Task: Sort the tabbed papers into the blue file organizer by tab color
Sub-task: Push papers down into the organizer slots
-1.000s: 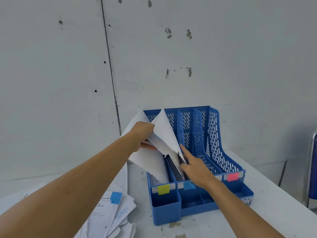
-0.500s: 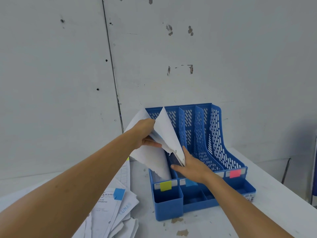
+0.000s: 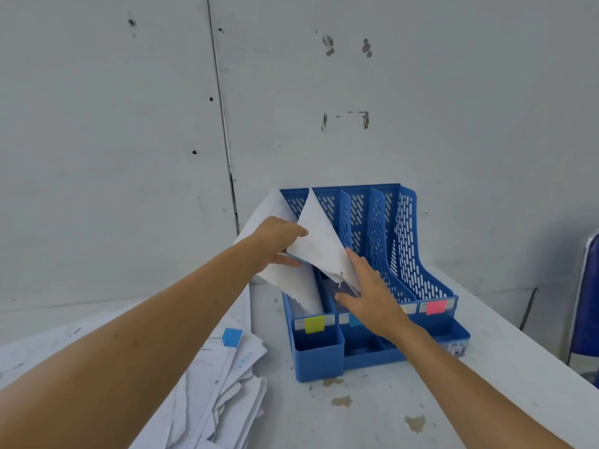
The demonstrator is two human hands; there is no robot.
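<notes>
The blue file organizer [image 3: 405, 247] stands on the white table against the wall, its slots labelled with a yellow tab [image 3: 314, 324], a partly hidden blue tab and a pink tab [image 3: 436, 307]. My left hand [image 3: 278, 241] grips a white sheet [image 3: 321, 244] above the two left slots. My right hand [image 3: 369, 293] lies with straight fingers against the sheet's lower edge at the second slot. More white papers [image 3: 301, 286] stand in the leftmost slot. A loose pile of papers [image 3: 223, 377], the top one with a blue tab [image 3: 231, 337], lies on the table to the left.
The grey wall [image 3: 421, 92] rises right behind the organizer. A blue chair [image 3: 588, 306] stands at the right edge. Brown stains [image 3: 415, 422] mark the table [image 3: 502, 367] in front of the organizer.
My right hand has slid up along the sheet's lower edge, with the fingers now straighter. The left hand keeps its grip on the sheet; the camera has shifted slightly.
</notes>
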